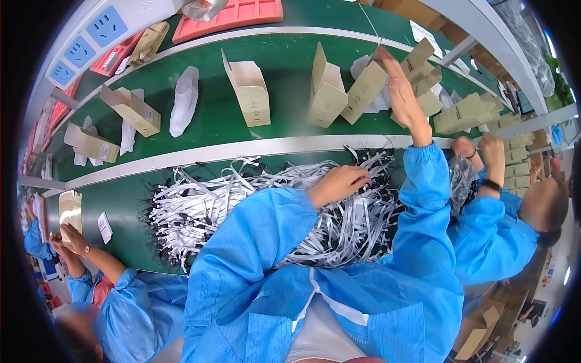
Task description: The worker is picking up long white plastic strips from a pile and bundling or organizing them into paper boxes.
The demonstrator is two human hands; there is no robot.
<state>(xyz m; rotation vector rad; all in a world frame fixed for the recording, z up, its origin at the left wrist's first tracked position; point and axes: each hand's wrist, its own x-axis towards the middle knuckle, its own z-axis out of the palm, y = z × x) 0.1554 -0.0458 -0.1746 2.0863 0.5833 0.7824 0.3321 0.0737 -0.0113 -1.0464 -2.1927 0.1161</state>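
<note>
A large heap of flat white cables (224,199) with black ends covers the bench in front of me. Over its right part is my left hand (340,184), fingers curled and closed; what they hold, if anything, is hidden. My right hand (399,91) reaches up to the belt, its fingers closed at the upper edge of a tilted beige carton (364,92). Another open carton (327,91) stands against that one on its left. Farther left is a carton with raised flaps (248,91). White wrapping (378,100) shows behind the tilted carton.
A green belt (209,127) with white rails runs across. More cartons (463,114) crowd its right end, and a white wrapped item (184,101) lies left. Co-workers in blue sit at left (136,308) and right (490,242). A socket strip (91,42) hangs upper left.
</note>
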